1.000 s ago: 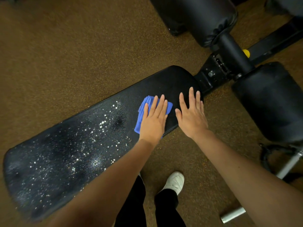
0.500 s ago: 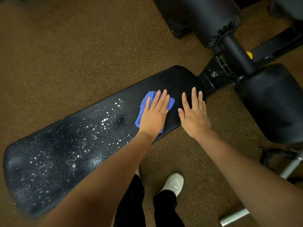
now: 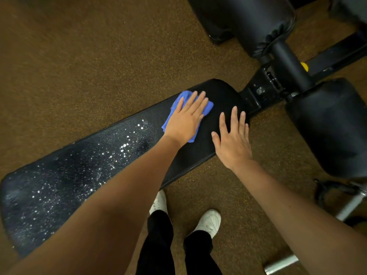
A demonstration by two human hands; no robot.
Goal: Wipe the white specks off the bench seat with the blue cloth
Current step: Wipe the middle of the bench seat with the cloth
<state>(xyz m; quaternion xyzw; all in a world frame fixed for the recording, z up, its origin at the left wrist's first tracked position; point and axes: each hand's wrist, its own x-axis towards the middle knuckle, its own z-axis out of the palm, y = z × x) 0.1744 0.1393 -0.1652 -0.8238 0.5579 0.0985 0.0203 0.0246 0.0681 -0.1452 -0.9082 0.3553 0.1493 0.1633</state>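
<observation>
A long black bench seat point(image 3: 220, 92) runs from lower left to upper right. White specks point(image 3: 83, 171) cover its left and middle parts; the right end looks dark and speck-free. My left hand point(image 3: 186, 118) lies flat with straight fingers, pressing a blue cloth point(image 3: 208, 108) onto the seat near its far edge. My right hand point(image 3: 233, 139) rests flat with spread fingers on the seat's right end, beside the cloth.
Black roller pads point(image 3: 327, 124) and a metal frame joint point(image 3: 264, 90) stand just past the seat's right end. A yellow knob point(image 3: 304, 66) shows on the frame. My white shoes point(image 3: 208, 221) stand on the brown speckled floor point(image 3: 79, 56) below the bench. A metal bar point(image 3: 280, 264) lies lower right.
My left hand has slid the blue cloth away from me toward the seat's far edge. My right hand has stayed flat on the seat's right end.
</observation>
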